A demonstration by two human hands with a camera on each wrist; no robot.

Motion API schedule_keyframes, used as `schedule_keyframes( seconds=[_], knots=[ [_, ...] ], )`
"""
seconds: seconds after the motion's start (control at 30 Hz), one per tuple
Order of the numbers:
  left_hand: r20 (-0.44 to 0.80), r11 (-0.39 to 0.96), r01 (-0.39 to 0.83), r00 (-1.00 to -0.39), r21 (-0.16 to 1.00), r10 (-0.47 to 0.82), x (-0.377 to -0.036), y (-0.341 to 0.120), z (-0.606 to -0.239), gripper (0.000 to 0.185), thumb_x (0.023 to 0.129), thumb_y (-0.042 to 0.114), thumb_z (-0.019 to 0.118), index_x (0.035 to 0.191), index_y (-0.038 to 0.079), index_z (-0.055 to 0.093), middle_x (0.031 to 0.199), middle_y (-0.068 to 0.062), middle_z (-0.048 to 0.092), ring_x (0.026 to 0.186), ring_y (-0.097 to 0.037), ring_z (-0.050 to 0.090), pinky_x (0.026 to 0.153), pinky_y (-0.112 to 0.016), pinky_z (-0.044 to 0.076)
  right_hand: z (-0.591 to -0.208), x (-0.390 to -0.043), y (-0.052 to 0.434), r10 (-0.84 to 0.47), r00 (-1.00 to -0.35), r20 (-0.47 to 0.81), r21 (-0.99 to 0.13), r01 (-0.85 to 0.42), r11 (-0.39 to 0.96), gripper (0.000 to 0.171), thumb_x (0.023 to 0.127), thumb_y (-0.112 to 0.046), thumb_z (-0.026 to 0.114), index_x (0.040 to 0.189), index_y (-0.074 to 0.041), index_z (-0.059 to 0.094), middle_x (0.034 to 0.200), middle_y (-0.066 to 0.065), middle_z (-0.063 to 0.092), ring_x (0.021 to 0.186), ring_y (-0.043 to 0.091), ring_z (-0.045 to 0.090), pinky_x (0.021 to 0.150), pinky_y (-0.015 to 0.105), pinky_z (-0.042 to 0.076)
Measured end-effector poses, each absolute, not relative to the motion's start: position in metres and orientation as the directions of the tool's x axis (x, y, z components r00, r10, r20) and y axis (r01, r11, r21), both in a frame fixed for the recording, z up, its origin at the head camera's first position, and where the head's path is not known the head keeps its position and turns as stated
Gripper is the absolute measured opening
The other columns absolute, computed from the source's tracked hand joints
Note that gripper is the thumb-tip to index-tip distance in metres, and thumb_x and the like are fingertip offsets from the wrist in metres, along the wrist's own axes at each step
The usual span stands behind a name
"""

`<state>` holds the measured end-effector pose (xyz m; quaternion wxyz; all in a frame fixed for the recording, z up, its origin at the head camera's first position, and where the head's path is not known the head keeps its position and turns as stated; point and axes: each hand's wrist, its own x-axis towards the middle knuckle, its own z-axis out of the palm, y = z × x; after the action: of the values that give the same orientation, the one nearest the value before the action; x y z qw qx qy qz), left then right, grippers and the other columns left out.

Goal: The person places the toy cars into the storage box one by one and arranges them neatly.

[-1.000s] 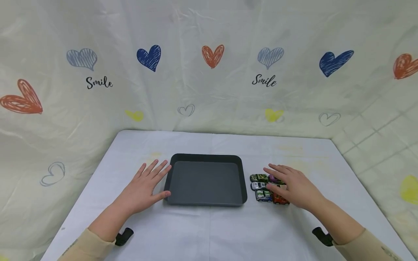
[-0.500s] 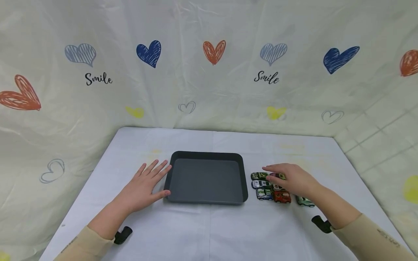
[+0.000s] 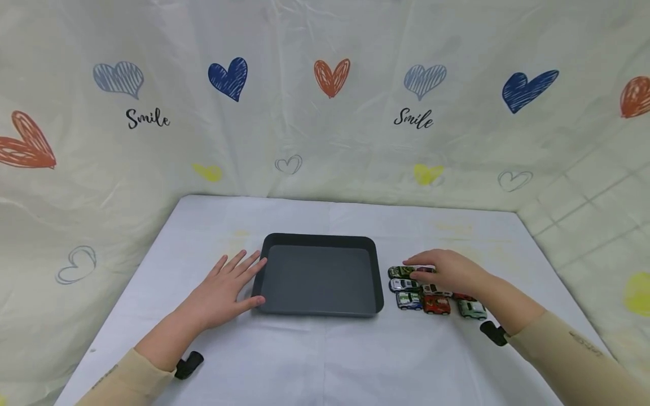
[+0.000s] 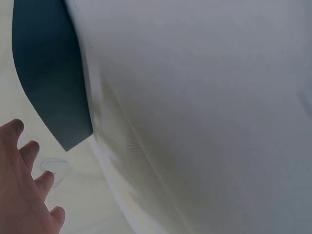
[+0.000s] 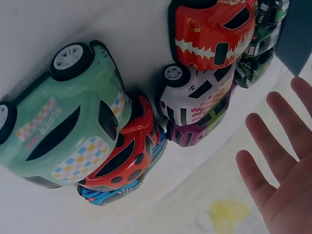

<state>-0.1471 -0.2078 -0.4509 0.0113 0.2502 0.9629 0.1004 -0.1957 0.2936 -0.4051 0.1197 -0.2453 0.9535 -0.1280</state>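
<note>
A dark grey tray with nothing in it lies in the middle of the white table. My left hand lies flat on the table beside the tray's left edge, fingers spread, thumb at the tray's near left corner. In the left wrist view the tray corner shows past my fingers. Right of the tray stands a cluster of several toy cars, among them a red one and a light green one. My right hand hovers over the cluster's far side with straight fingers, holding nothing.
In the right wrist view the light green car, a red-and-blue car, a white car, a purple car and the red car stand packed together. A heart-printed cloth walls the table's back and sides.
My right hand has drawn back and to the right across the cars, uncovering the light green one. My left hand has stayed flat beside the tray.
</note>
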Motion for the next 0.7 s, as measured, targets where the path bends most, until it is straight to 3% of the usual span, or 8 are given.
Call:
schedule_keyframes(
  seconds=[0.23, 0.7],
  knots=[
    [0.010, 0.859, 0.483, -0.873, 0.172, 0.488, -0.148, -0.209, -0.451, 0.087, 0.091, 0.076, 0.040, 0.160, 0.025, 0.023, 0.165, 0.002, 0.016, 0.151, -0.032, 0.014, 0.121, -0.056, 0.007, -0.410, -0.209, 0.290, -0.560, -0.808, -0.183, -0.277, -0.504, 0.818, 0.036, 0.095, -0.026, 0.069, 0.130, -0.017, 0.068, 0.128, 0.006, 0.066, 0.121, 0.033, 0.059, 0.097, 0.052, 0.050],
    [0.001, 0.857, 0.470, -0.877, 0.209, 0.481, -0.142, -0.207, -0.456, 0.081, 0.094, 0.063, 0.054, 0.158, 0.020, 0.030, 0.164, -0.003, 0.022, 0.150, -0.036, 0.017, 0.119, -0.060, 0.010, -0.421, -0.226, 0.284, -0.595, -0.765, -0.246, -0.247, -0.544, 0.801, 0.037, 0.093, -0.017, 0.071, 0.130, -0.017, 0.068, 0.126, 0.005, 0.067, 0.118, 0.031, 0.061, 0.095, 0.050, 0.052]
  ],
)
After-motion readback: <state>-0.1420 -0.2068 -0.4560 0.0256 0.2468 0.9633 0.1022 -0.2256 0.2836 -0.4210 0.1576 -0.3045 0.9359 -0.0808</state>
